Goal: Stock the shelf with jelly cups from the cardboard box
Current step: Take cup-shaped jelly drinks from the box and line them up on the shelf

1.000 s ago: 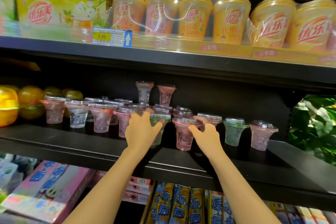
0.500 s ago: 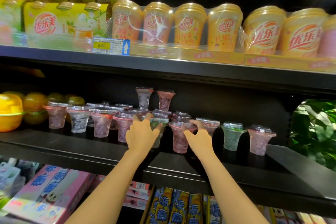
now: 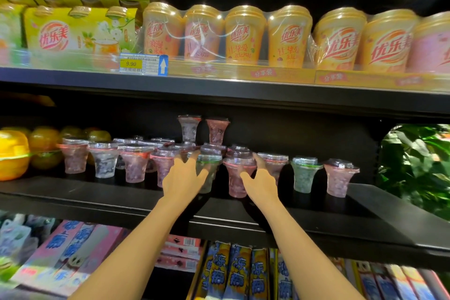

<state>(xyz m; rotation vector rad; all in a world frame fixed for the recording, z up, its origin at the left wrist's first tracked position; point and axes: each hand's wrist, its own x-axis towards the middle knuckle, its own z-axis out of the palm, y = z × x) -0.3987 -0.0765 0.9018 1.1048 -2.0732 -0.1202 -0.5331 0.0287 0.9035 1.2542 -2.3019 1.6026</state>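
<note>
Two hands work the middle shelf [image 3: 121,198] at once. The left hand [image 3: 181,178] has its fingers spread loosely round the green-rimmed jelly cup [image 3: 209,170], thumb on the cup's right flank, fingertips reaching over the rim; whether it grips or only touches, I cannot tell. The right hand [image 3: 260,181] curls round the pink jelly cup [image 3: 237,178], thumb across its front and fingers behind near the rim. Both cups stand upright at the shelf's front, in a row of similar cups [image 3: 102,162]; two more [image 3: 203,128] stand raised at the back. The cardboard box is not in view.

Handling, judged: cups look like thin clear plastic, flared wide at the top and narrow at the base, sealed with film lids.
- Probably light, but top-heavy on that small foot, so easy to tip when nudged.
- Walls likely flex; a hard squeeze could strain the lid seal.
- Surface smooth, possibly slippery.

Best hold: just under the flared rim, where the lip stops the cup sliding down. Neighbours stand close, so set down straight.
</note>
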